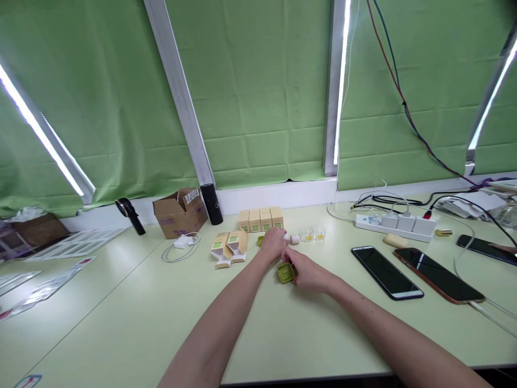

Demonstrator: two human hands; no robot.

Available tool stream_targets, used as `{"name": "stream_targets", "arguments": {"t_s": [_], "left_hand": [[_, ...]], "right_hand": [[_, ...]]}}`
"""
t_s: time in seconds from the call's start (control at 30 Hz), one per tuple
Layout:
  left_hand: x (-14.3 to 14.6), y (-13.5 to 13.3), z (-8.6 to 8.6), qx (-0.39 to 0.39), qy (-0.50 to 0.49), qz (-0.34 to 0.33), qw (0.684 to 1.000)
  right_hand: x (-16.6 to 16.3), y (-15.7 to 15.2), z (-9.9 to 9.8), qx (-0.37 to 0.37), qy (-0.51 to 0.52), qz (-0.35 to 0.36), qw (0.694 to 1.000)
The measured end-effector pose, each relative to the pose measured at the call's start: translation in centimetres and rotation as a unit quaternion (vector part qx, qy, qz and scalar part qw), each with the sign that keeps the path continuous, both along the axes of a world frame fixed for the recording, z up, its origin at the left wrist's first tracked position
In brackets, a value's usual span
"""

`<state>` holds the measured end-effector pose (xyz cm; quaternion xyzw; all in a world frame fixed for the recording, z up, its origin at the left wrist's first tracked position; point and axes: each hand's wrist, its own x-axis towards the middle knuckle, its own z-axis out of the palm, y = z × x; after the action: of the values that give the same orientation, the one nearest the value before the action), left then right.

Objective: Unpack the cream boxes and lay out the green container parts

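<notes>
My right hand (307,271) is closed on a small olive-green square cup (285,272), tilted so its hollow inside faces me. Just beyond it, my left hand (274,242) has its fingers curled, and what they grip is hidden. A green piece (260,241) shows at the left side of that hand; whether the two touch I cannot tell. To the hand's right is a small pale pink-white piece (294,238). Beside that stand two clear cups (313,234) with yellow in them. Two opened kraft boxes (229,248) lie to the left, and several closed kraft boxes (260,220) stand in a row behind.
At the back left are a cardboard carton (180,215), a black cylinder (211,205), a handheld fan (130,215) and a white charger with cable (183,242). Rightward lie phones (386,271) and a power strip (395,226) with cables. Plastic sheets (48,285) cover the far left.
</notes>
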<state>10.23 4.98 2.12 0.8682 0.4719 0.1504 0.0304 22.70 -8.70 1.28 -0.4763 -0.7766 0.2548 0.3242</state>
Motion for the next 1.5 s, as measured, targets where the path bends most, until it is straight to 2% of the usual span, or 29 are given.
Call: {"name": "stream_targets", "arguments": {"t_s": [0.13,0.27,0.33,0.37,0.43,0.5,0.53,0.63,0.77,1.1,1.5], "left_hand": [[0.1,0.0,0.1,0.013,0.015,0.000,1.000],[-0.3,-0.2,0.3,0.023,0.024,0.001,0.999],[-0.6,-0.3,0.4,0.028,0.026,0.005,0.999],[-0.8,-0.4,0.5,0.030,0.026,0.008,0.999],[-1.2,-0.4,0.6,0.035,0.025,0.014,0.999],[-1.5,-0.4,0.7,0.040,0.025,0.018,0.999],[-1.6,-0.3,0.8,0.042,0.026,0.019,0.999],[-1.7,-0.3,0.7,0.049,0.030,0.019,0.998],[-1.4,-0.4,0.6,0.054,0.036,0.014,0.998],[-0.6,-0.8,0.8,0.063,0.054,0.022,0.996],[-0.3,-1.0,0.5,0.067,0.055,0.026,0.996]], "right_hand": [[0.5,0.2,0.2,-0.014,-0.006,0.006,1.000],[2.2,0.5,1.3,-0.069,0.033,0.039,0.996],[3.2,1.1,1.9,-0.071,0.054,0.035,0.995],[3.6,1.6,2.0,-0.050,0.060,0.011,0.997],[4.0,2.6,1.9,0.029,0.034,-0.103,0.994],[4.0,3.8,1.2,0.149,-0.041,-0.228,0.961],[4.0,4.3,0.8,0.196,-0.091,-0.250,0.944],[3.8,5.8,-0.2,0.251,-0.224,-0.246,0.909],[3.6,7.0,-0.6,0.220,-0.302,-0.256,0.891],[3.3,8.8,-0.7,0.236,-0.338,-0.273,0.869],[3.3,8.8,-1.6,0.227,-0.315,-0.281,0.877]]}}
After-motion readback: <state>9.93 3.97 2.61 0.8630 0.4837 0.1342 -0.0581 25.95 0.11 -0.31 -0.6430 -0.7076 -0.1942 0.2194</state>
